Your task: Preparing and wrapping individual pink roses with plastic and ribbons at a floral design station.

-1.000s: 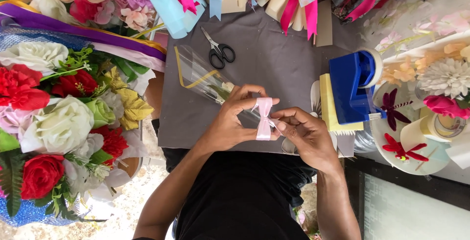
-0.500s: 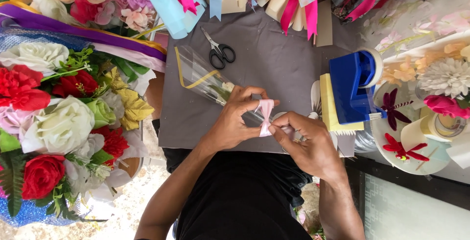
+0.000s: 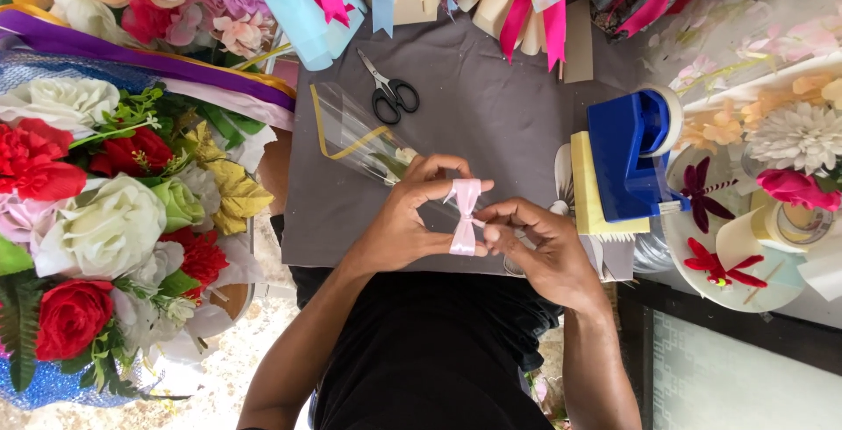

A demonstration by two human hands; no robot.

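A small pink ribbon bow [image 3: 464, 217] is held between both hands over the front edge of a grey table [image 3: 491, 105]. My left hand [image 3: 412, 215] grips the clear cellophane-wrapped flower cone [image 3: 355, 136], thumb and fingers around its narrow end just behind the bow. My right hand [image 3: 535, 246] pinches the bow's middle from the right side. The cone lies slanted on the table, with a yellow edge strip and a small white bloom inside.
Black scissors [image 3: 390, 92] lie beyond the cone. A blue tape dispenser [image 3: 633, 154] and yellow pad [image 3: 589, 189] sit to the right, beside a white tray [image 3: 745, 272] with red bows. Artificial flower bouquets [image 3: 96, 211] crowd the left; wrapped bouquets with pink ribbons [image 3: 526, 0] line the far edge.
The bow has shifted slightly left and turned upright against the cone's tip; my right hand's fingers have moved closer to its centre.
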